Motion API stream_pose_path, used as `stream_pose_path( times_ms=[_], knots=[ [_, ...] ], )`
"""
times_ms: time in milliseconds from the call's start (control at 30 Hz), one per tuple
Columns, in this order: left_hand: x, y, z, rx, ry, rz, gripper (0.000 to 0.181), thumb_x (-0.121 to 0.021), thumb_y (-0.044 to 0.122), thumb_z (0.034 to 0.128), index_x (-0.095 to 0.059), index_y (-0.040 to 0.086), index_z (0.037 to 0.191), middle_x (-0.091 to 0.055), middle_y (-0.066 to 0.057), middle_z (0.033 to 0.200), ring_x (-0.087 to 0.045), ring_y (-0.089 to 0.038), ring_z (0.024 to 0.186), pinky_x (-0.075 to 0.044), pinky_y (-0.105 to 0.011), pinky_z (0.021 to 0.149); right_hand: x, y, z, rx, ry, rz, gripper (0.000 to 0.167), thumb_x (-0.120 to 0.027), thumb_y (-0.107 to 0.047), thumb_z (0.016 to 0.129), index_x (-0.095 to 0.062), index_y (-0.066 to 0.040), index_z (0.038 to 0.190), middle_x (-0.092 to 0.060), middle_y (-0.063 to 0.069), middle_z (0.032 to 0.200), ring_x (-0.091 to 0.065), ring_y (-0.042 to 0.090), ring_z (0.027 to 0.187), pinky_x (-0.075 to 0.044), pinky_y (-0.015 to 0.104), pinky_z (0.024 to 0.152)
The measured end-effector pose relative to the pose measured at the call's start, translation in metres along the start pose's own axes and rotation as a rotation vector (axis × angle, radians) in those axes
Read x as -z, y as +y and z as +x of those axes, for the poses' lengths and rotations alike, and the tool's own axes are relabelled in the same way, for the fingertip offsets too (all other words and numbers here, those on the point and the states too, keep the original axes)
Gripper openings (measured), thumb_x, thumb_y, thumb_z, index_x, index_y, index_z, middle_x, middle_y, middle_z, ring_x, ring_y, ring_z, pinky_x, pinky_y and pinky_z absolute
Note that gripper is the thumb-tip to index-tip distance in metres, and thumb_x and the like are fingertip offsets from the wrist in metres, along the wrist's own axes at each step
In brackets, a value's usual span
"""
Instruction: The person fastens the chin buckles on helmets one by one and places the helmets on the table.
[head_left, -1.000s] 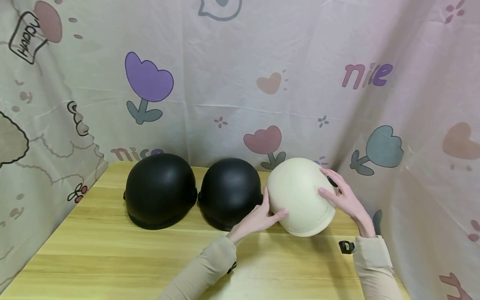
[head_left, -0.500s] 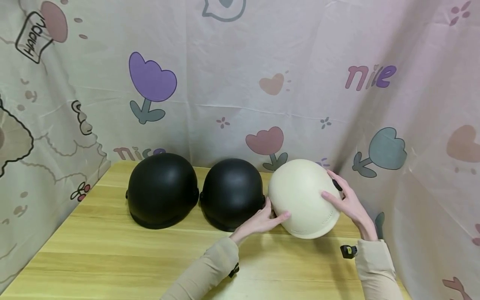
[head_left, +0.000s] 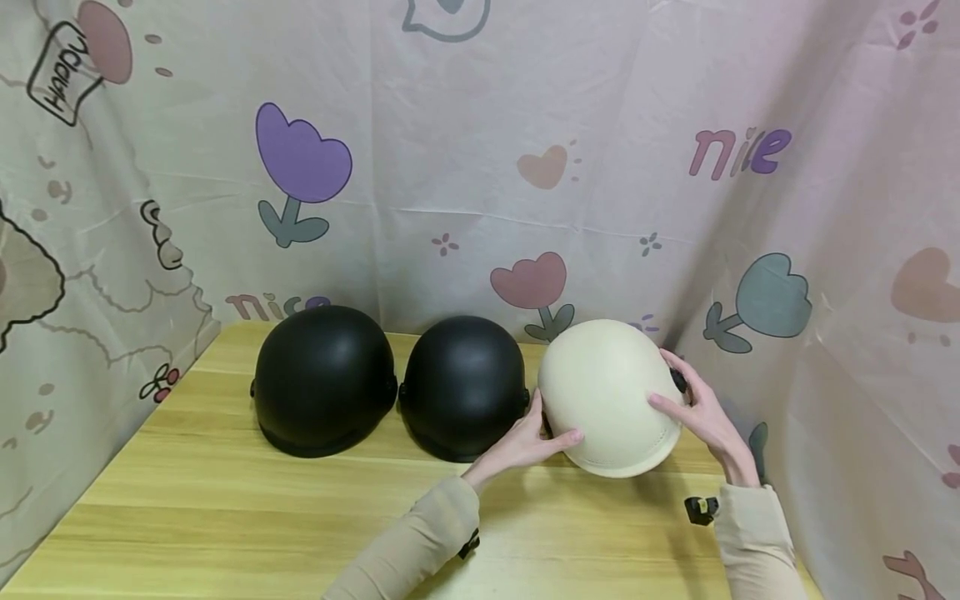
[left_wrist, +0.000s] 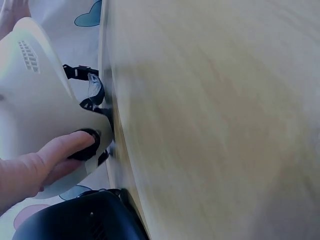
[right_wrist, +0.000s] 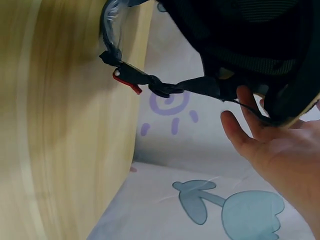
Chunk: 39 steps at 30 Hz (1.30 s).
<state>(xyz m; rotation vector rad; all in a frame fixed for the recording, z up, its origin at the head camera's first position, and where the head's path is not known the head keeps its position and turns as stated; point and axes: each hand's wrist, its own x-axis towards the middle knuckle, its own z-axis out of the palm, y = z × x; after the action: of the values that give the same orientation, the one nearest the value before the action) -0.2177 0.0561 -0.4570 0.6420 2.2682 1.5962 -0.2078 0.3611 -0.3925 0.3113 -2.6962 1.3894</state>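
A cream helmet (head_left: 607,392) is held between both hands at the right end of a row. My left hand (head_left: 525,442) grips its left side, the thumb lying across the lower front. In the left wrist view, fingers of that hand press a round black knob (left_wrist: 92,142) on the shell. My right hand (head_left: 701,412) holds the opposite side, with the thumb on the shell. From the right wrist, the dark lining and a black chin strap (right_wrist: 200,86) with a red tab (right_wrist: 129,85) show, fingers near the rim. The helmet is raised partly off the table.
Two black helmets, a larger one (head_left: 322,379) and a smaller one (head_left: 465,387), stand on the wooden table (head_left: 247,517) to the left. The smaller one sits close beside my left hand. A printed curtain (head_left: 435,117) hangs behind and on both sides.
The cream helmet has turned and tilted slightly, and its front vent holes have gone from the head view. My right hand has shifted a little lower and to the right with it.
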Motion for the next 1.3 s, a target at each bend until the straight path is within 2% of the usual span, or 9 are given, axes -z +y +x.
stream_pose_path(
  times_ms=[133, 267, 333, 400, 533, 633, 733, 1000, 1300],
  knots=[
    [-0.001, -0.001, 0.001, -0.029, -0.006, -0.047, 0.114, -0.071, 0.050, 0.0900, 0.006, 0.008, 0.162, -0.006, -0.019, 0.170, -0.052, -0.036, 0.137, -0.051, -0.044, 0.107, 0.002, 0.004, -0.002, -0.030, 0.008, -0.037, 0.078, -0.066, -0.021, 0.097, -0.022, -0.018, 0.162, -0.021, 0.022, 0.165, -0.043, 0.011, 0.133, -0.050, 0.017, 0.087],
    [-0.002, -0.001, 0.001, -0.041, -0.017, -0.044, 0.113, -0.071, 0.049, 0.0899, 0.007, 0.012, 0.163, -0.004, -0.016, 0.170, -0.051, -0.035, 0.138, -0.051, -0.044, 0.107, 0.003, 0.007, -0.003, -0.053, -0.010, -0.018, 0.082, -0.065, -0.021, 0.097, -0.016, -0.019, 0.163, -0.015, 0.024, 0.167, -0.026, 0.049, 0.146, -0.047, 0.054, 0.106],
    [-0.002, -0.001, 0.001, -0.039, -0.012, -0.023, 0.113, -0.072, 0.049, 0.0897, 0.007, 0.013, 0.163, -0.005, -0.015, 0.170, -0.046, -0.034, 0.142, -0.049, -0.046, 0.109, 0.003, 0.009, -0.003, -0.059, -0.021, -0.011, 0.085, -0.066, -0.021, 0.096, -0.014, -0.022, 0.163, -0.013, 0.025, 0.167, -0.016, 0.054, 0.149, -0.033, 0.074, 0.109],
    [-0.002, -0.001, 0.002, -0.041, 0.003, 0.017, 0.113, -0.072, 0.049, 0.0896, 0.006, 0.012, 0.163, -0.007, -0.015, 0.170, -0.038, -0.034, 0.148, -0.044, -0.049, 0.113, 0.003, 0.012, -0.004, -0.055, -0.032, -0.006, 0.088, -0.068, -0.020, 0.095, -0.013, -0.025, 0.163, -0.015, 0.025, 0.167, -0.012, 0.054, 0.150, -0.022, 0.082, 0.107],
    [-0.001, -0.003, 0.003, -0.050, 0.022, 0.050, 0.109, -0.072, 0.045, 0.0906, 0.003, 0.012, 0.163, -0.008, -0.012, 0.171, -0.024, -0.034, 0.155, -0.033, -0.054, 0.120, 0.000, 0.021, -0.006, -0.045, -0.040, -0.017, 0.091, -0.069, -0.019, 0.094, -0.011, -0.028, 0.163, -0.023, 0.025, 0.164, -0.021, 0.048, 0.146, -0.026, 0.081, 0.105],
    [0.000, -0.005, 0.003, -0.059, 0.020, 0.039, 0.108, -0.072, 0.043, 0.0906, 0.002, 0.014, 0.163, -0.009, -0.011, 0.171, -0.023, -0.033, 0.155, -0.033, -0.054, 0.120, -0.001, 0.025, -0.008, -0.051, -0.043, -0.014, 0.092, -0.069, -0.020, 0.094, -0.010, -0.026, 0.164, -0.025, 0.026, 0.162, -0.027, 0.045, 0.141, -0.035, 0.073, 0.104],
    [0.002, -0.007, 0.004, -0.063, 0.010, 0.021, 0.108, -0.073, 0.044, 0.0902, 0.001, 0.015, 0.163, -0.009, -0.009, 0.171, -0.024, -0.032, 0.155, -0.036, -0.052, 0.119, -0.002, 0.028, -0.008, -0.060, -0.050, 0.009, 0.091, -0.068, -0.019, 0.094, -0.009, -0.022, 0.164, -0.024, 0.027, 0.162, -0.027, 0.047, 0.141, -0.036, 0.070, 0.104],
    [0.001, -0.009, 0.006, -0.063, -0.006, -0.024, 0.105, -0.075, 0.035, 0.0905, -0.003, 0.011, 0.163, -0.011, -0.015, 0.170, -0.042, -0.037, 0.144, -0.048, -0.049, 0.109, -0.004, 0.042, -0.007, -0.073, -0.082, 0.121, 0.092, -0.067, -0.013, 0.094, -0.007, -0.022, 0.164, -0.016, 0.028, 0.165, -0.014, 0.054, 0.149, -0.017, 0.080, 0.111],
    [0.000, -0.012, 0.009, -0.068, -0.027, -0.049, 0.103, -0.075, 0.030, 0.0912, -0.003, 0.012, 0.163, -0.005, -0.014, 0.171, -0.026, -0.031, 0.154, -0.040, -0.046, 0.117, -0.006, 0.055, -0.008, -0.102, -0.143, 0.183, 0.096, -0.066, -0.012, 0.094, -0.001, -0.024, 0.163, -0.006, 0.035, 0.164, -0.007, 0.058, 0.149, -0.011, 0.080, 0.111]
  ],
)
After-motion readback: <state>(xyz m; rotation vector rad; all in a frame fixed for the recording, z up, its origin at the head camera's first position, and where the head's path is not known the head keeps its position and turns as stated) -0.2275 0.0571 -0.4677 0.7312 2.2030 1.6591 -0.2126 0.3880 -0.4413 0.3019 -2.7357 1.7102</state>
